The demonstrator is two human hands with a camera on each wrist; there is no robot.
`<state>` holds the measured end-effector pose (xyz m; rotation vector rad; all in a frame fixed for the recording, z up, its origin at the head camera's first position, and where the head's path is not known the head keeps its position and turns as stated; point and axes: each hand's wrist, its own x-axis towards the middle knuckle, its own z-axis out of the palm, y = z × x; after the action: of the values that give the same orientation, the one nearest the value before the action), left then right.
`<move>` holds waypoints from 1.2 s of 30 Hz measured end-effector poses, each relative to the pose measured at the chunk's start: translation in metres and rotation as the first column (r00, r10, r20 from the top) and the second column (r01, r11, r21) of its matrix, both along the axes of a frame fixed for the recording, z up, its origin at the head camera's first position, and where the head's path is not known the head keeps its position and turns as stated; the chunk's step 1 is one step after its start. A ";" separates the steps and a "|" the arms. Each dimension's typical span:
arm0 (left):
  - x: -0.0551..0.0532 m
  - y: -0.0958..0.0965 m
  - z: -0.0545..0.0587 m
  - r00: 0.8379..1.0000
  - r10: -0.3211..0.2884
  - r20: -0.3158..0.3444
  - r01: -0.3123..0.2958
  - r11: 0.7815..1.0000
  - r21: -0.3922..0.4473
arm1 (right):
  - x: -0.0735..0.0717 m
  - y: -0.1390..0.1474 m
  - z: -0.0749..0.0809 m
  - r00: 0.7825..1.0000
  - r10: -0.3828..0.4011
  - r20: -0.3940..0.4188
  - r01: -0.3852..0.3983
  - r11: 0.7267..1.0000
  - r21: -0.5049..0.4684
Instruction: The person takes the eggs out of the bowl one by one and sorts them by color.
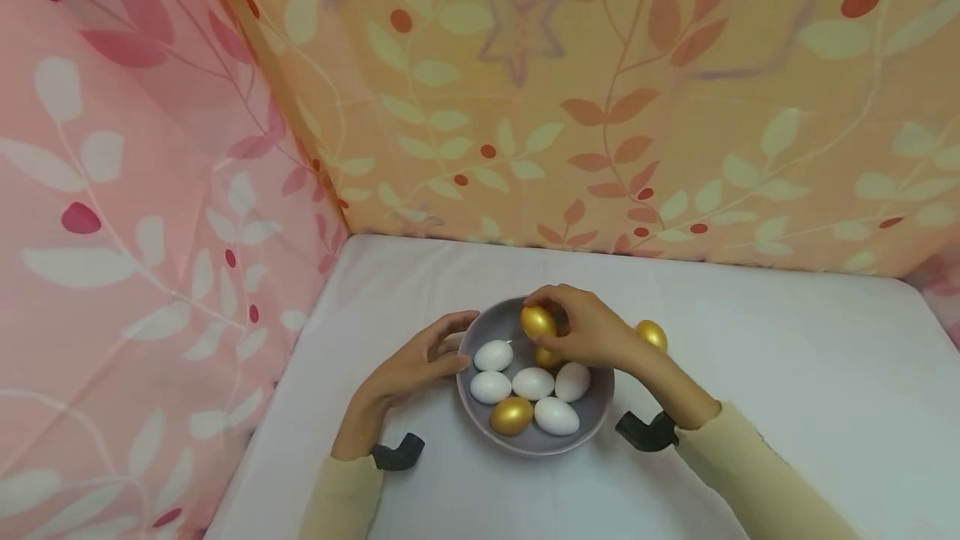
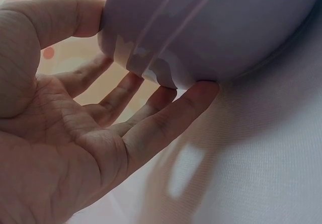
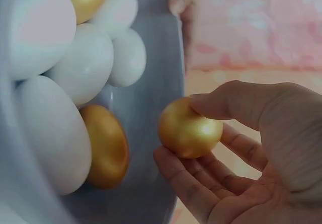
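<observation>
Bowl [image 1: 597,411] of smooth, glossy grey-lilac stands on the white surface [image 1: 450,490], its curved wall penning in the eggs so that they nestle against one another rather than roll. Reading its rim as a dial, with twelve farthest from the person, the left hand [image 1: 420,361] sits towards ten o'clock, its grip clamped on the bowl: thumb at the rim, spread fingertips propped against the outer side, presumably to steady it. The right hand [image 1: 581,325] comes in from two o'clock, its grip pinched on a held golden egg [image 1: 537,322] near twelve; thumb and fingers take opposite sides, which suits a rounded shell that could slip. Whether that egg also touches the bowl is hard to tell from these angles. Five white eggs [image 1: 533,383], smooth and softly pale, lie at nine, ten, three, five and the middle. A metallic golden egg at seven [image 1: 512,416] rests among them, and a golden egg at one [image 1: 548,358] is partly hidden by the right hand. Outside, an outlying golden egg [image 1: 652,333] lies towards two o'clock, beside the right forearm, with no wall to hem it in.
</observation>
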<state>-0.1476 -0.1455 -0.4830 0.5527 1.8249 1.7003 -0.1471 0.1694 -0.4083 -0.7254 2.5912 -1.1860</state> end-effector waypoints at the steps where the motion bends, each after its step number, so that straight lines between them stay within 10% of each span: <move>1: -0.001 0.000 0.000 1.000 -0.002 -0.004 0.002 1.000 -0.003 | 0.002 0.003 -0.001 1.000 -0.023 0.020 0.024 0.999 -0.033; 11: -0.007 0.014 0.001 0.999 -0.040 -0.015 0.040 0.999 0.004 | 0.031 0.039 -0.013 0.974 -0.192 0.119 0.216 0.945 -0.245; 28: -0.009 0.004 0.005 0.999 -0.016 -0.050 0.014 0.999 -0.035 | 0.055 0.078 -0.026 0.894 -0.447 0.036 0.424 0.819 -0.386; 36: -0.004 0.000 -0.001 0.999 0.000 -0.046 -0.001 1.000 -0.019 | 0.058 0.101 -0.021 0.862 -0.506 -0.024 0.472 0.820 -0.323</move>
<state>-0.1514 -0.1455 -0.4841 0.5881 1.8716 1.6821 -0.0894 0.2707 -0.4293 -0.1546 2.8121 -1.7735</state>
